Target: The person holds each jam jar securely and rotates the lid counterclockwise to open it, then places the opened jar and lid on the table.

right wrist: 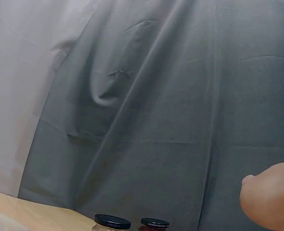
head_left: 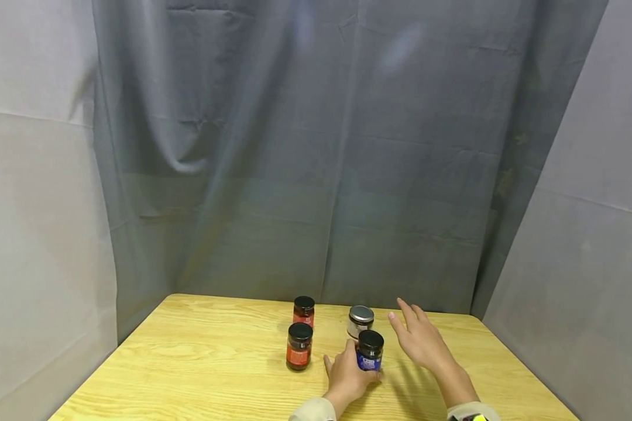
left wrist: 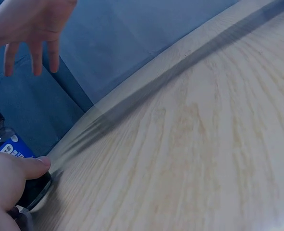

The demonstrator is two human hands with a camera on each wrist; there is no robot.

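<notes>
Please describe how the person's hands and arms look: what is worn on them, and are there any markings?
Both hands, the left hand and the right hand, are bare: no gloves, and no rings that I can see. Each wrist ends in a light beige sleeve cuff. A small yellow and dark patch sits on the right cuff.

1. Left hand (head_left: 347, 374), at 6 o'clock in the head view, has its fingers curled in a grip, thumb out toward 10 o'clock.
2. Right hand (head_left: 421, 339) hovers with fingers straight and spread, pointing toward 11 o'clock.
</notes>
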